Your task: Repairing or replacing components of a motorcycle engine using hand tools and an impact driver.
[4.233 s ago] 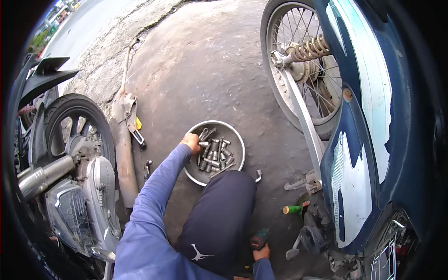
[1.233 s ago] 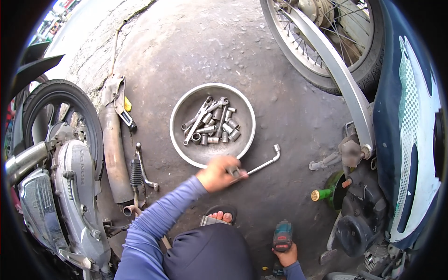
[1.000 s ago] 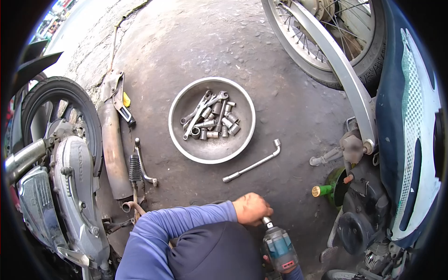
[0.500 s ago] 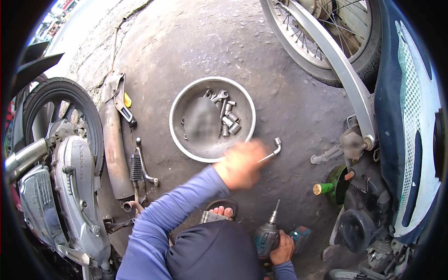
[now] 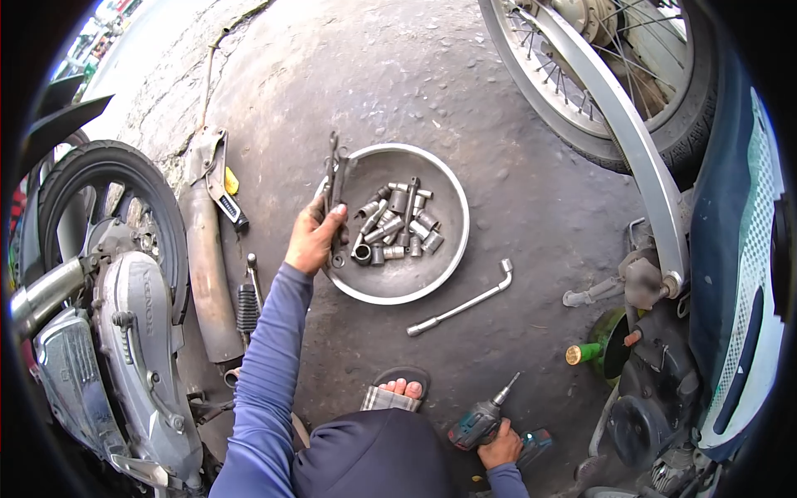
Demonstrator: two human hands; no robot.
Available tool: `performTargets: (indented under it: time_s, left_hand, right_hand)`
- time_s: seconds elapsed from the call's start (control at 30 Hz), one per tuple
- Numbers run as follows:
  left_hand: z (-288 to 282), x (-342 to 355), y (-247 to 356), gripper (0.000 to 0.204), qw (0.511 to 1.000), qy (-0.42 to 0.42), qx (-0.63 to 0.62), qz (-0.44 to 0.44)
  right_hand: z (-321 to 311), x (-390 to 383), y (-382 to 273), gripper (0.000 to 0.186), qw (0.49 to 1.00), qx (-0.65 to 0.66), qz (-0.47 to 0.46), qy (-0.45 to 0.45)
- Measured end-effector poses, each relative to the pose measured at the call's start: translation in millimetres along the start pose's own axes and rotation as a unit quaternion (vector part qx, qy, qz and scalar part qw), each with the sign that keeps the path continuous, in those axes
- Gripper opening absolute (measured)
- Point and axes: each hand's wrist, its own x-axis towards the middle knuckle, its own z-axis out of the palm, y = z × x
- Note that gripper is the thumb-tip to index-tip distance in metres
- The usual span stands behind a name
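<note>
My left hand (image 5: pixel 310 239) is closed around a small bunch of wrenches (image 5: pixel 335 176), held upright over the left rim of a round metal bowl (image 5: pixel 462 207). Inside the bowl lies a pile of metal sockets (image 5: pixel 390 224), with a bar-like tool (image 5: pixel 411 199) standing out among them. Lower right, my right hand (image 5: pixel 500 448) grips the handle of a cordless power driver (image 5: pixel 476 423), its long bit pointing up and to the right. Between bowl and driver, an L-shaped socket wrench (image 5: pixel 461 308) rests on the ground.
At left are a motorcycle's engine side (image 5: pixel 141 332) and wheel (image 5: pixel 62 199), beside a removed exhaust pipe (image 5: pixel 212 274). A spoked wheel (image 5: pixel 573 124) and blue-and-white bodywork (image 5: pixel 739 249) stand at right, near a green bottle (image 5: pixel 588 353). My sandalled foot (image 5: pixel 403 387) is below the bowl.
My left hand has swung from the bowl's lower right edge to its left rim and now shows wrenches in its grip. The L-shaped wrench is fully uncovered. My right hand still holds the driver.
</note>
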Motion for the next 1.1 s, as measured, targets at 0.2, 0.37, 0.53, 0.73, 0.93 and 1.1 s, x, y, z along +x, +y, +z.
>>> performTargets:
  time_s: [0.2,0.37,0.53,0.73,0.93,1.1]
  left_hand:
    - [-14.6,-6.4,27.1,0.015,0.984,-0.030,-0.176,0.000]
    - [-19.7,-5.9,24.5,0.029,0.973,-0.081,-0.215,-0.022]
    - [-23.8,-5.6,15.1,0.033,0.961,0.009,-0.229,-0.152]
    - [-25.2,-13.7,13.5,0.046,0.938,-0.028,-0.341,-0.056]
    - [-35.9,-20.5,6.8,0.069,0.916,-0.068,-0.394,-0.039]
    - [-36.8,-18.3,-4.2,0.060,0.922,-0.047,-0.384,-0.020]
  right_hand:
    - [-3.6,3.4,-6.1,0.062,1.000,-0.021,-0.002,0.000]
    - [-95.9,17.5,-64.8,0.051,0.964,-0.217,-0.023,-0.150]
    - [-169.9,98.2,-229.9,0.034,0.956,0.180,-0.225,0.053]
    - [-125.6,222.7,-370.3,0.053,0.860,-0.082,-0.490,0.122]
    - [-107.3,224.3,-327.4,0.051,0.854,-0.236,-0.443,0.139]
    - [-103.4,203.3,-313.3,0.028,0.899,-0.210,-0.364,0.119]
